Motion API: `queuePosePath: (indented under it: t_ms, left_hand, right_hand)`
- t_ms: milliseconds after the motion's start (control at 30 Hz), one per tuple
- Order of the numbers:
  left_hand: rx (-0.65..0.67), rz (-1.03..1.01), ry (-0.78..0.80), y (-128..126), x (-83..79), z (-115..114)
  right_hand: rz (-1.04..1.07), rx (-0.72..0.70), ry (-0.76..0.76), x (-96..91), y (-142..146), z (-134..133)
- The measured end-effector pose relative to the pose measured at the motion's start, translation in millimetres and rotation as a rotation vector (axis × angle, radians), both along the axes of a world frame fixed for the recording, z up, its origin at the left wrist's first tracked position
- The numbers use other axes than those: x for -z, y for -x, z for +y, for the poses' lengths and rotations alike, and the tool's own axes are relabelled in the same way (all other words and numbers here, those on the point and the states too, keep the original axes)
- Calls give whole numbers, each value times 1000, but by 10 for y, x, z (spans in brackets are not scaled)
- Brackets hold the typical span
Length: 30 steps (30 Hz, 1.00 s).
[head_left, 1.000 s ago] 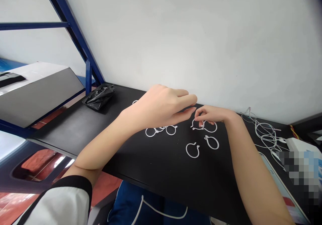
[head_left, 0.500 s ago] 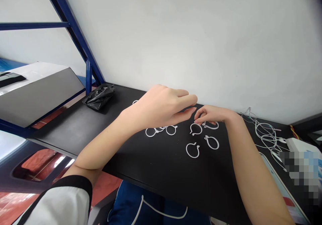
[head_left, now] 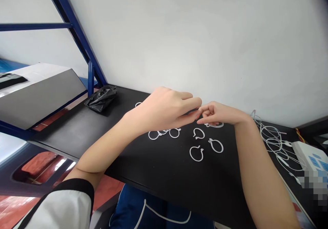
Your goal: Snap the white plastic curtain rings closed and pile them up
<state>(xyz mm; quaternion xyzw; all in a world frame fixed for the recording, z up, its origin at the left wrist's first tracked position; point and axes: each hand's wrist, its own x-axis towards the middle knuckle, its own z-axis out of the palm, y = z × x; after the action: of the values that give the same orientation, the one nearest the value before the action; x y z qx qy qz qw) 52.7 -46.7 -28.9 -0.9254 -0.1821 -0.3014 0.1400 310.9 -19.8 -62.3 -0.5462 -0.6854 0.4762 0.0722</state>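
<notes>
My left hand (head_left: 170, 107) hovers over the black table, its fingers stretched forward and the thumb a little apart from them. I can see nothing held in it. My right hand (head_left: 217, 113) meets its fingertips, the index finger touching near the left thumb. The right thumb is held away from the index finger, the other fingers are bent, and no object shows in it. Below the right hand lies an open white ring (head_left: 199, 133) with small end tabs. Other white rings lie close by: one (head_left: 196, 153) nearer me, one (head_left: 215, 145) to its right, and one (head_left: 216, 125) partly hidden by the right fingers.
Several more white rings (head_left: 174, 132) lie under my left wrist, partly covered. A crumpled black plastic bag (head_left: 101, 99) rests at the table's far left. White cables (head_left: 275, 142) and a white box (head_left: 309, 155) are on the right. A blue metal frame (head_left: 79, 34) rises at the left.
My right hand has lifted from the nearest ring and moved up to my left fingertips. That ring has turned slightly on the table. My left hand has barely moved.
</notes>
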Motion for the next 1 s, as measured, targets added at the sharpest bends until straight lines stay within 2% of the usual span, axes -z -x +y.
queuePosePath:
  t_ms: [200, 367, 633, 800, 1000]
  left_hand:
    - [46, -20, -39, -31, 53, 1]
    - [119, -41, -76, -53, 71, -13]
    - [240, -145, -133, -126, 48, -84]
    - [194, -180, -186, -129, 47, -80]
    - [186, -166, -183, -132, 93, -88]
  right_hand:
    - [545, 150, -273, -179, 350, -197]
    - [967, 278, -184, -232, 627, -342]
    - [1008, 307, -120, -289, 746, -504]
    - [1153, 255, -134, -277, 761, -489]
    - [1076, 292, -180, -281, 807, -501]
